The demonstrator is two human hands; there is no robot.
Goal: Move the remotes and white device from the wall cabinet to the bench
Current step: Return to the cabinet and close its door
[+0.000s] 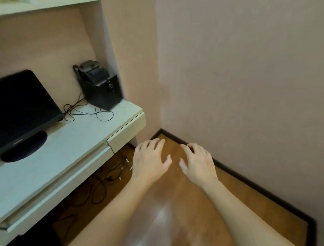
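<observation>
Pinkish walls meet at a corner above a glossy wooden floor with dark skirting; a white bench fills the left.

head view: worn on the head, looking forward and down
near: both bare forearms
faces: wall corner, wooden floor, white desk left

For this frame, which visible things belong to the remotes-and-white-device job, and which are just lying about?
Job:
left hand, open, holding nothing
right hand, open, holding nothing
No remotes or white device can be seen.

Lying about:
black screen
black speaker
thin cable
white desk
floor cables
</observation>
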